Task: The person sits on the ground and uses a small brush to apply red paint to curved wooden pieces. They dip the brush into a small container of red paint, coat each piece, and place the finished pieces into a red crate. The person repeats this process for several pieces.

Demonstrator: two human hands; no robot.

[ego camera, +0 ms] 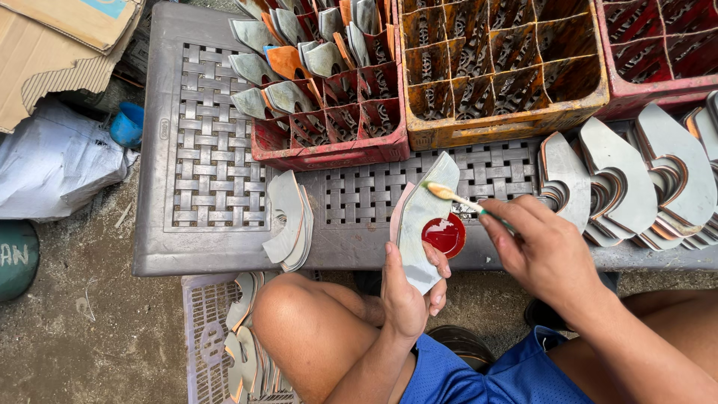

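Note:
My left hand (407, 295) grips a grey curved flat piece (422, 217), held upright over the edge of a grey plastic table (213, 161). My right hand (542, 251) holds a small brush (456, 197) whose bristle tip touches the upper edge of that piece. Just behind the piece sits a small round red lid of glue or paint (445, 234). A small pile of similar grey pieces (290, 221) lies on the table left of my left hand.
A long overlapping row of the same pieces (636, 179) lies at the right. A red crate (329, 112) holds several pieces in its cells, next to an orange crate (501, 67) and another red crate (658, 52). A basket with pieces (239, 337) sits beside my knee.

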